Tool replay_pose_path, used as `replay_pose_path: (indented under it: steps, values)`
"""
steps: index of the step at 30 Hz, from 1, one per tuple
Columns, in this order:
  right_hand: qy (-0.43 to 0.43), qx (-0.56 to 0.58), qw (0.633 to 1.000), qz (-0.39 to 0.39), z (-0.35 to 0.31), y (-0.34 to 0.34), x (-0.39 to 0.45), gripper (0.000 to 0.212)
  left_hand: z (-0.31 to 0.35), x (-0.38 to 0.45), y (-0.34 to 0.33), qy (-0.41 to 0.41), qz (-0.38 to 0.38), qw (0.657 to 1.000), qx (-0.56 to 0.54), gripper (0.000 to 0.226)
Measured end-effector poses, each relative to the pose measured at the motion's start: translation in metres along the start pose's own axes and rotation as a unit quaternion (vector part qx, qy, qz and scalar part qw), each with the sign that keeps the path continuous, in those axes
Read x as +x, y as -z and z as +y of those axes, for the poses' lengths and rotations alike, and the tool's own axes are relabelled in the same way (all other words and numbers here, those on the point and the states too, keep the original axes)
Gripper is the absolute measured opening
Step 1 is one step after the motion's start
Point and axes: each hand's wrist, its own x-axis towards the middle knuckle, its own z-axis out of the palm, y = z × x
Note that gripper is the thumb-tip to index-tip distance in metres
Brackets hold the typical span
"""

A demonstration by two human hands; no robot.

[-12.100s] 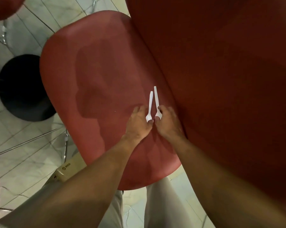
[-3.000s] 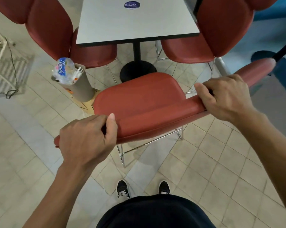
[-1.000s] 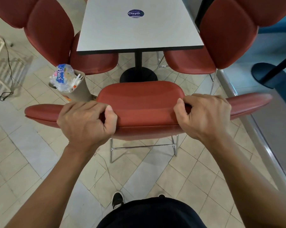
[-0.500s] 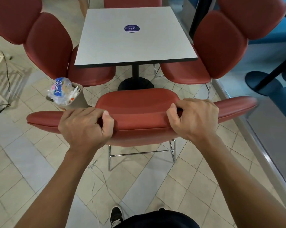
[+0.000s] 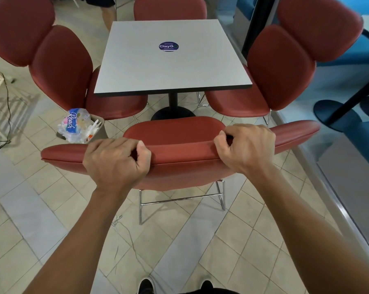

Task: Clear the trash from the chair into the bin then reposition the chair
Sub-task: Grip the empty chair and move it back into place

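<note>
Chair (image 5: 179, 153) | backrest top runs left-right under both hands | left hand (image 5: 115, 162) and right hand (image 5: 246, 148) curl around it | desk (image 5: 170, 60) straight ahead

Red chair (image 5: 179, 132), grey table (image 5: 170, 66) with blue sticker (image 5: 168, 46).

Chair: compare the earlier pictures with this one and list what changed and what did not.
Twelve seconds ago both hands were pinching two white plastic spoons on the seat; now the seat is bare and the left hand and right hand grip the chair by its backrest top. Since three seconds ago the chair has swung from angled to square with the table, and the right hand slid inward. The full bin stayed beside it.
</note>
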Motion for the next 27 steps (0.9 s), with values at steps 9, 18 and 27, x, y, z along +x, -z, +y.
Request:
replay_pose_path:
  steps: [9,18,27]
  values:
    - [-0.001,0.011,1.0,0.004,-0.006,-0.014,0.019,0.035,-0.013,0.018,-0.018,-0.008,0.007,1.0,0.002,0.033]
    - [-0.006,0.02,1.0,0.008,-0.016,-0.028,0.03,0.036,-0.03,0.027,-0.032,-0.014,0.025,1.0,0.006,0.037]
    - [-0.013,0.003,1.0,-0.001,-0.016,-0.026,0.031,0.035,-0.031,0.028,-0.036,-0.016,0.027,0.999,0.005,0.034]
